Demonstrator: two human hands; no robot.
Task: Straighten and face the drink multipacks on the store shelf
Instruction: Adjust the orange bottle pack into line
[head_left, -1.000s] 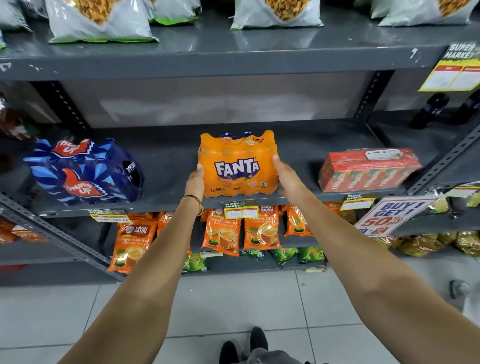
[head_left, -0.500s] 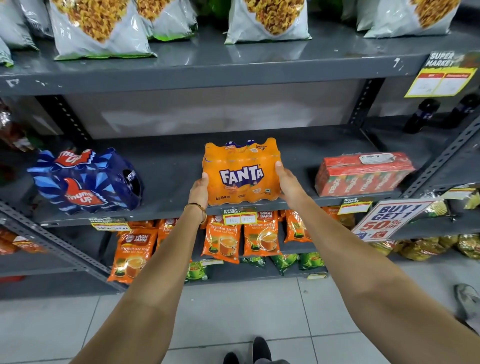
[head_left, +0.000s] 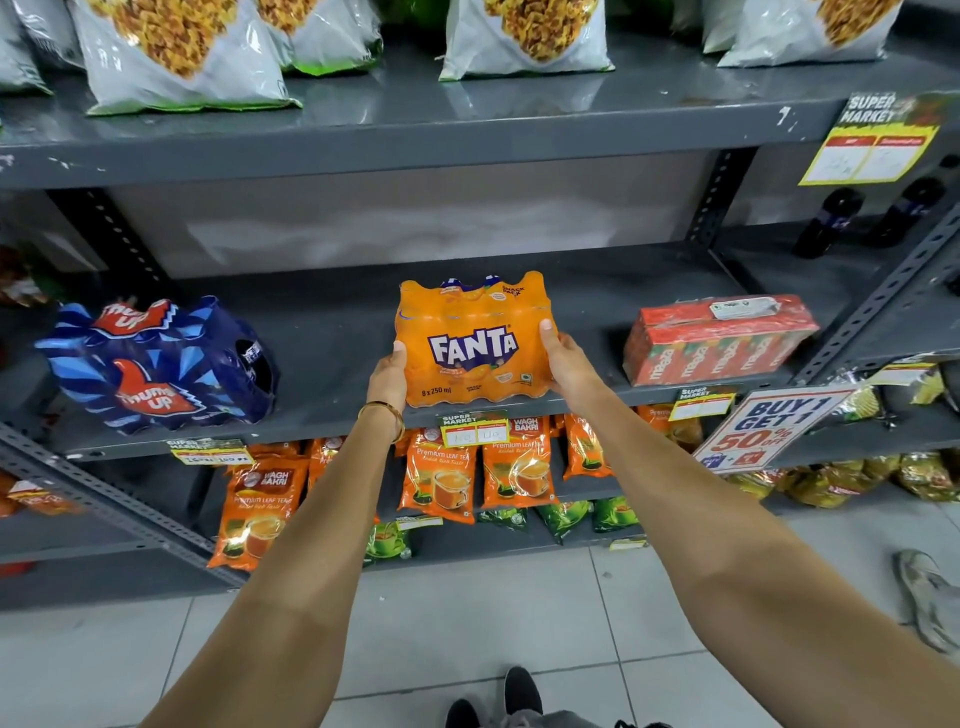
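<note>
An orange Fanta multipack (head_left: 470, 340) stands at the front edge of the grey middle shelf (head_left: 332, 415), logo facing me. My left hand (head_left: 387, 379) grips its lower left side and my right hand (head_left: 566, 364) grips its right side. A blue Thums Up multipack (head_left: 156, 364) lies tilted and turned at the shelf's left end. To the right sits a red Maaza carton pack (head_left: 719, 338), angled slightly away.
Snack bags (head_left: 182, 57) line the top shelf. Orange tea pouches (head_left: 441, 478) hang on the shelf below. A "Buy 1 Get 1" sign (head_left: 763, 426) sticks out at the right. Dark bottles (head_left: 826, 223) stand in the right bay. Tiled floor and a sandal (head_left: 930, 597) lie below.
The Fanta pack has come forward to the shelf's front edge between both hands, and the view has shifted slightly downward.
</note>
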